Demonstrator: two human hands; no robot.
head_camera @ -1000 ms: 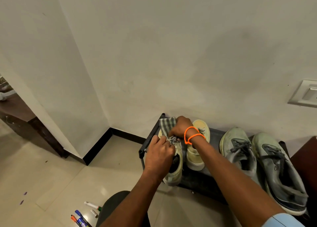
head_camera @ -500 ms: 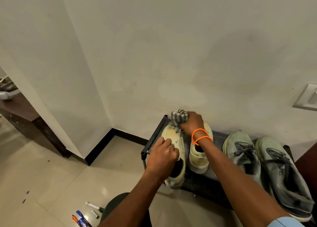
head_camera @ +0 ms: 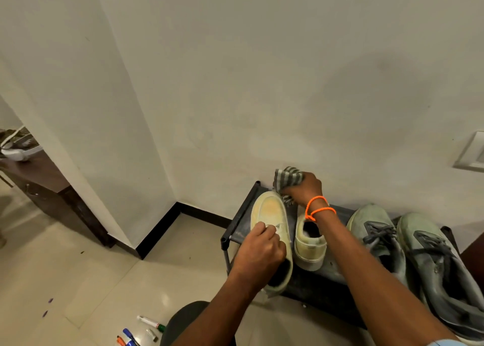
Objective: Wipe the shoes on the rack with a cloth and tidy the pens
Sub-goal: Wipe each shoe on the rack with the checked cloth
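While the right hand, orange cords at its wrist, bunches the grey-and-white striped cloth in curled fingers at the back of the black metal rack, the left hand grips the pale yellow canvas slip-on shoe at mid-upper; that shoe's long axis runs from near edge to wall, toe just left of the cloth, so the right hand is nearer the toe; its twin sits under the right wrist; two grey-green laced sneakers lie further right; loose marker pens lie on the floor tiles, well apart, below the left forearm.
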